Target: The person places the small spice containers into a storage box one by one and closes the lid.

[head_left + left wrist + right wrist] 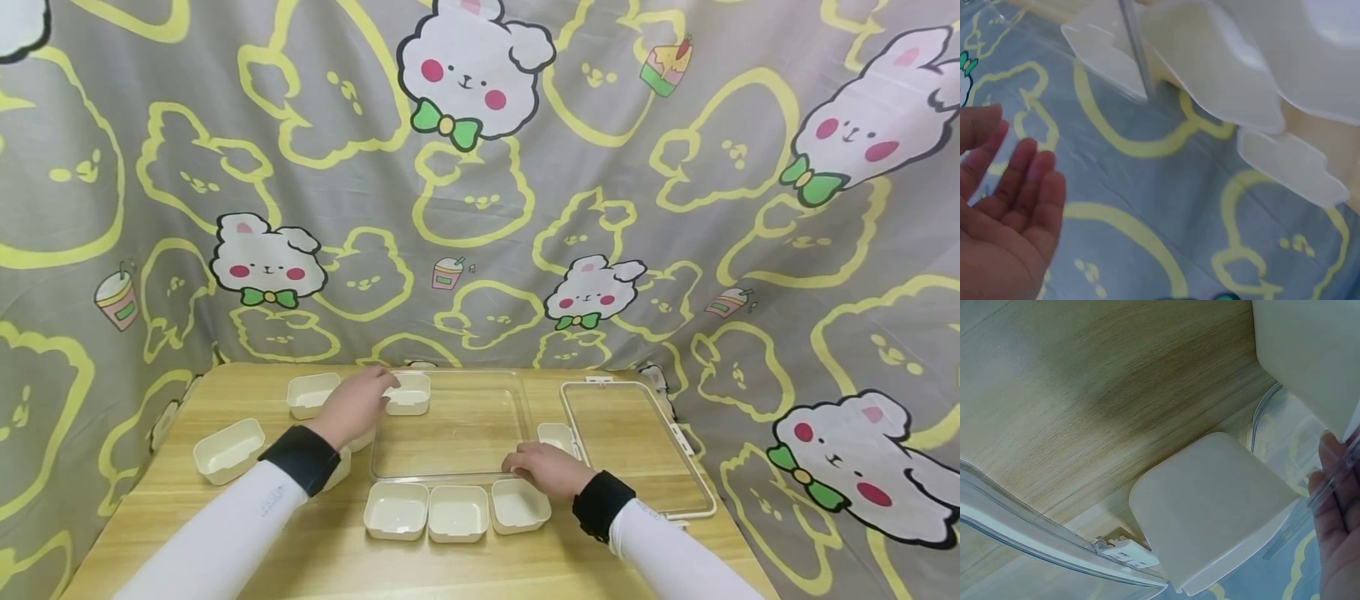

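A clear rectangular storage box (pixel 457 433) lies on the table with one cream small bin (pixel 408 395) in its back left corner. My left hand (pixel 358 407) is over the box's left side, fingertips beside that bin; the left wrist view shows the hand's loosely bent fingers (pixel 1050 200) with nothing between them. My right hand (pixel 553 468) grips the box's front right rim, its fingers (pixel 1332 506) seen through the clear edge. Near it are a cream bin (pixel 557 437) on the right and another bin (pixel 520 506) in front.
Two more cream bins, one at centre (pixel 458 514) and one beside it (pixel 397 512), line the box's front. Several others, such as the far left bin (pixel 229 451) and the back bin (pixel 312 395), stand leftward. A white-rimmed clear lid (pixel 637 450) lies right. A patterned curtain (pixel 480 208) hangs behind.
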A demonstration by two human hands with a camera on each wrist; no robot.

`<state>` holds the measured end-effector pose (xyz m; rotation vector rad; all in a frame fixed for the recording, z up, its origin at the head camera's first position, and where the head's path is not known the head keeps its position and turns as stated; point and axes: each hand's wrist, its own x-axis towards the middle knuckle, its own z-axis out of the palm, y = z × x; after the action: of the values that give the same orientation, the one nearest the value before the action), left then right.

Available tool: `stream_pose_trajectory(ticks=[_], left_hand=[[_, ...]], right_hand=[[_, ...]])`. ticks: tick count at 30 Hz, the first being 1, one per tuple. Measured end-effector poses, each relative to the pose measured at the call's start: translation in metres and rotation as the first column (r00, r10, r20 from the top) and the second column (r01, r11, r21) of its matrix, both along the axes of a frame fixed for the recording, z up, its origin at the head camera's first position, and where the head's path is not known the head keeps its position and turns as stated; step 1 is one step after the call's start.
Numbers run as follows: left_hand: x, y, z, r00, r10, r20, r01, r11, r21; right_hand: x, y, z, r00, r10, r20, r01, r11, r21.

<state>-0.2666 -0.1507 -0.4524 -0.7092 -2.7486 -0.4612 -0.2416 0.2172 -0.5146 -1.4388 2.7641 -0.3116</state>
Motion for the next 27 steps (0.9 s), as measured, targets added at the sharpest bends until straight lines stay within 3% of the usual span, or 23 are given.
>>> stream_pose_trajectory(ticks=[5, 11, 15, 20, 27], left_hand=[[0.013, -0.026, -0.005, 0.997, -0.067, -0.035, 0.068, 0.998, 0.008], [0.030, -0.052, -0.019, 0.992, -0.127, 0.003, 0.127, 0.991, -0.039], [0.038, -0.065, -0.029, 0.991, -0.123, 0.051, 0.127, 0.989, -0.082], [0.046, -0.077, -0.034, 0.990, -0.106, 0.098, 0.114, 0.991, -0.074], [0.054, -0.089, -0.045, 0.991, -0.099, 0.093, 0.106, 0.991, -0.076]], right_hand=[[0.000, -0.002, -0.001, 0.999, -0.035, 0.042, 0.034, 0.999, 0.020], [0.000, -0.001, -0.003, 0.998, -0.041, 0.050, 0.040, 0.999, 0.011], [0.000, -0.001, -0.005, 0.997, -0.043, 0.057, 0.043, 0.999, 0.006], [0.000, -0.001, -0.004, 0.998, -0.042, 0.053, 0.042, 0.999, 0.004], [0.000, 0.001, -0.003, 0.998, -0.035, 0.043, 0.035, 0.999, 0.014]])
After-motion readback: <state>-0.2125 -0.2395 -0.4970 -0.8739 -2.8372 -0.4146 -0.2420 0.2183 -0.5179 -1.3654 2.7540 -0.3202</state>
